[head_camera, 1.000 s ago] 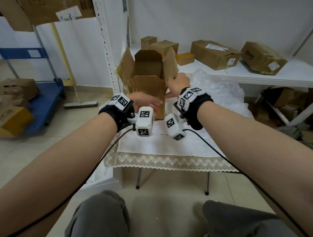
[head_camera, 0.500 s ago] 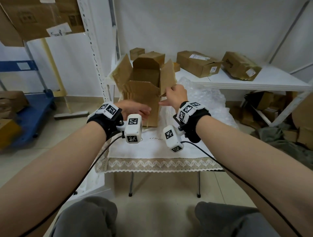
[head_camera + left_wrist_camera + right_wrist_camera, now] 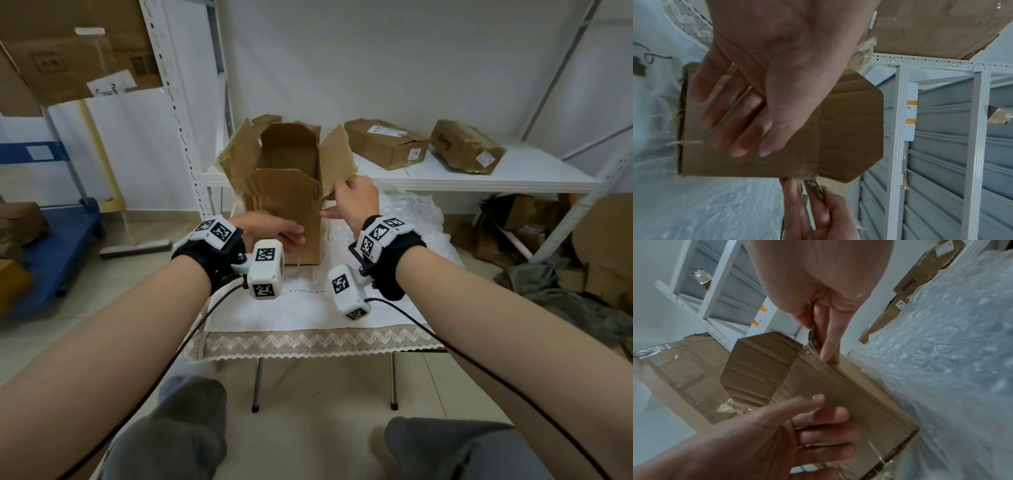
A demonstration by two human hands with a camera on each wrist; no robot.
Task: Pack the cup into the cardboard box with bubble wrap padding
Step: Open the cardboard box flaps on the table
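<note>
Cardboard box (image 3: 284,205) is standing upright, flaps open, on the white tablecloth (image 3: 301,308); bubble wrap (image 3: 411,219) is lying just beyond the right fingers. Left hand (image 3: 270,229) is resting flat, fingers straight, against the box front. Right hand (image 3: 354,202) is pinching the right flap's lower edge. Cup not visible.

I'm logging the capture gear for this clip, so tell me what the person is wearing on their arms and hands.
Both forearms are bare, with no sleeves, and both hands are ungloved. Each wrist carries a black strap topped with a white block of black-and-white square markers. A white, boxy camera unit with the same markers sticks out from each strap, and a thin black cable trails back from each along the arm.
</note>
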